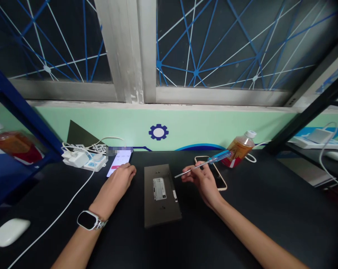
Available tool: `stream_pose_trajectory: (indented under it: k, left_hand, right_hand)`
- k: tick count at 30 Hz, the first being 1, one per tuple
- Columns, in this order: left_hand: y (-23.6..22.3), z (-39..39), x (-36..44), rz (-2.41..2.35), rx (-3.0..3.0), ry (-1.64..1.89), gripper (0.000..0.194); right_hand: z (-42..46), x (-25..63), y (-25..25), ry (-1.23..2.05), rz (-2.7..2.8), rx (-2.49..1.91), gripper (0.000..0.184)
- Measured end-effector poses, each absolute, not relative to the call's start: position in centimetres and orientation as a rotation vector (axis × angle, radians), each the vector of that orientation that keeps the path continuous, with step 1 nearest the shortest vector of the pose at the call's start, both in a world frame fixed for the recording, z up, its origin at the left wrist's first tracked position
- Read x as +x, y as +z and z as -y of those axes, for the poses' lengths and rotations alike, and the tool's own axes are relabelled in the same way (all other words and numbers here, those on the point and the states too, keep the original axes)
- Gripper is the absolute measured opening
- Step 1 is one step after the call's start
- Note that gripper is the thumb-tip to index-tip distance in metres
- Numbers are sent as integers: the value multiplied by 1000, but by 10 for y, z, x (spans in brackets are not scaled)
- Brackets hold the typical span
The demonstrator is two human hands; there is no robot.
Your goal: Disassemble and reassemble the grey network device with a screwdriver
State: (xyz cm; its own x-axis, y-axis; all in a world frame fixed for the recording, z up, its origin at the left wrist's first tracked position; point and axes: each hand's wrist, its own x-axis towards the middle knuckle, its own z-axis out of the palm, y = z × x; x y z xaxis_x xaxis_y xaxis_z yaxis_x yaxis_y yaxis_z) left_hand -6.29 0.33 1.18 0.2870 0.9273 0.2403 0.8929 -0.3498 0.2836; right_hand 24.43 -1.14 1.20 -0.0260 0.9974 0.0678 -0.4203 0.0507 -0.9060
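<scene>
My right hand (204,181) is closed on the metal shaft of a screwdriver (219,157) with a clear blue handle. The shaft's tip points left, close to the upper right edge of a flat dark box (153,213). On the box's top face is a white printed label (159,189). My left hand (121,177), with a silver watch (87,220) on the wrist, lies over the lower end of a lit phone (121,158) showing a timer. Its fingers are loosely bent and hold nothing that I can see.
Behind my right hand lies a phone in a pale case (221,181). A bottle of amber drink (237,149) stands beside the screwdriver handle. A white power strip (94,162) with cables sits at the left, and a white mouse (11,231) at the near left.
</scene>
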Motion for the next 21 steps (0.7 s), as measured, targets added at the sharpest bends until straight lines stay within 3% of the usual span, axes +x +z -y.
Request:
stream_pose_trajectory:
  k: [4,8,11,14,21]
  left_hand:
    - [1,-7,-72,-1761,2394,460,22]
    - [3,-2,-61,-1702,2405,580,26]
    - [0,8,-38,-1640,2391,756,40]
    - [-11,17,-13,-1531,2349,696,54]
    - [-25,19,4,-1475,2263,752,55]
  right_hand:
    - [10,248,10,1366,990,-880,41]
    - [6,255,13,1372,1062,-991,39]
    - [2,264,15,1365,1174,-1146,37]
    - [-1,274,11,1323,1405,-1342,36]
    - [-1,278,2,517,2056,-1698,27]
